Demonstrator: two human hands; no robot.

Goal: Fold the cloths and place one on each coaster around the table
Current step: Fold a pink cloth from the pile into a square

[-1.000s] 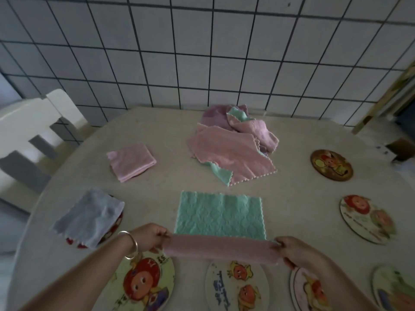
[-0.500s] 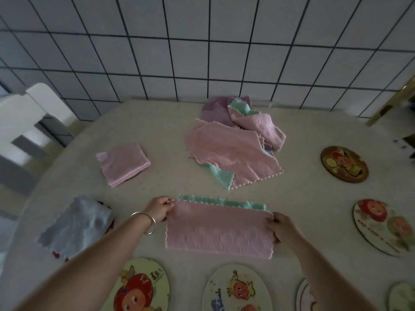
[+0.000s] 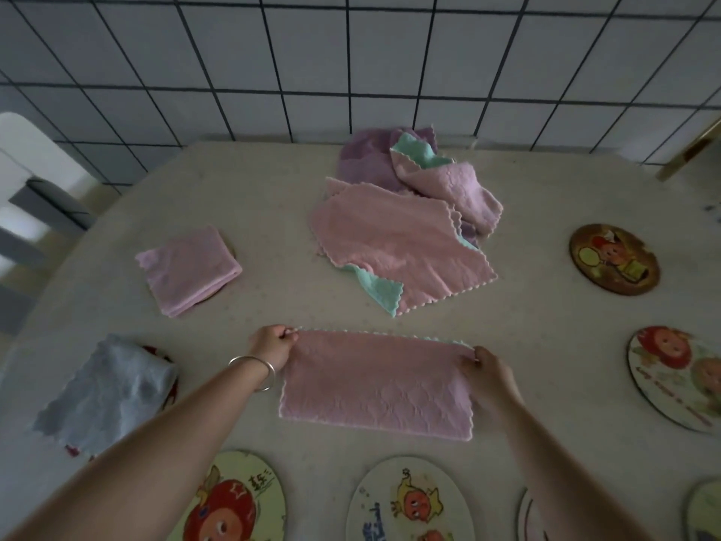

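Pinching the far corners of the pink cloth (image 3: 376,382), left hand (image 3: 273,345) and right hand (image 3: 489,370) both have fingers clamped on the top edge. It's lying flat, folded in half, front-centre on the table (image 3: 273,197) with bare cartoon coasters (image 3: 409,505) just in front. I'd line up the scalloped edges and smooth the crease before the next fold, or it'll end up lopsided. The coasters have some writing, but it's too blurry to read. No brands that I can spot.
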